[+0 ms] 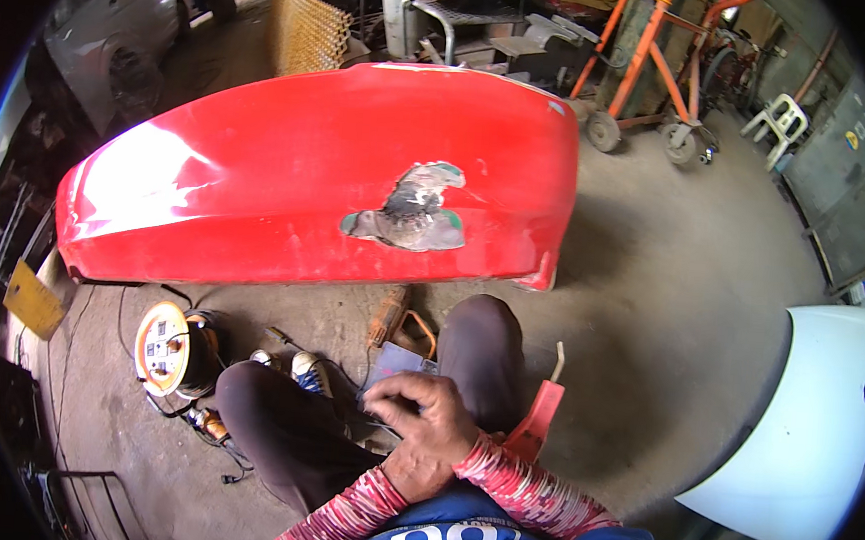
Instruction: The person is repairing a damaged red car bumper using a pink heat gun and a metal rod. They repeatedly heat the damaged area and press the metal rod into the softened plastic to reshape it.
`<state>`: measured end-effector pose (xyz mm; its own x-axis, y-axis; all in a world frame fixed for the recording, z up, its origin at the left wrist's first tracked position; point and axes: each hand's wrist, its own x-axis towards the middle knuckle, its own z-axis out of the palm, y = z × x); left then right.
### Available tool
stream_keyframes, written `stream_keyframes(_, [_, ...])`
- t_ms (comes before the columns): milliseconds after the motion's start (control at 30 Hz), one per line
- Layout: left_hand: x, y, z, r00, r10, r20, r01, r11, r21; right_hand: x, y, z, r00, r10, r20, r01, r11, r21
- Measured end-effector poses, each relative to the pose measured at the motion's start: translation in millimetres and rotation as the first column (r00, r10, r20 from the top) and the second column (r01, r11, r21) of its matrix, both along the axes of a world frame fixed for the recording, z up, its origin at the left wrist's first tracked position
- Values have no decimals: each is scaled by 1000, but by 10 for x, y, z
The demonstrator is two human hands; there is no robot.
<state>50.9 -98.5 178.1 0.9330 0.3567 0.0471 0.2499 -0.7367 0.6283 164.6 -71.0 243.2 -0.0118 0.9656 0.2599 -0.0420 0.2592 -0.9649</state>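
Note:
My right hand [425, 405] crosses over my left wrist in front of my lap, its fingers curled. Whatever lies inside those fingers, if anything, is hidden. Beneath it is my left hand [418, 473]; its fingers are covered, so their state does not show. A red tool [537, 423] with a bent, pale metal rod sticks up beside my right wrist; what supports it is out of sight. Ahead of my knees stands a large red car body panel [298, 180], with a ragged patch [416, 214] of bared grey and green layers.
Left of my legs stands a round cable reel [162, 348] with cords on the concrete. An orange tool [389, 317] lies near my feet. A white panel [803, 426] is at the right, an orange wheeled frame [648, 59] behind, and a yellow piece [35, 299] at left.

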Motion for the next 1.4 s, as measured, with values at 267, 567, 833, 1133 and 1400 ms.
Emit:
stream_keyframes(267, [-479, 138, 345, 802, 528, 277, -539, 841, -42, 64, 189, -432, 984, -144, 104, 152, 986, -65])
stream_keyframes(567, [-636, 699, 427, 853, 518, 64, -516, 818, 254, -93, 139, -604, 990, -50, 135, 85, 959, -269])
stream_keyframes(833, [-674, 736, 202, 869, 480, 121, -492, 864, 109, -48, 146, -644, 994, 9, 108, 32, 927, -374])
stream_keyframes(1133, [-712, 767, 219, 835, 518, 184, -541, 835, 103, -34, 197, -650, 953, 104, 285, 10, 929, -371])
stream_keyframes(1400, [-744, 767, 72, 879, 461, 119, -476, 855, 205, 15, 224, -723, 964, 199, 177, -88, 865, -494])
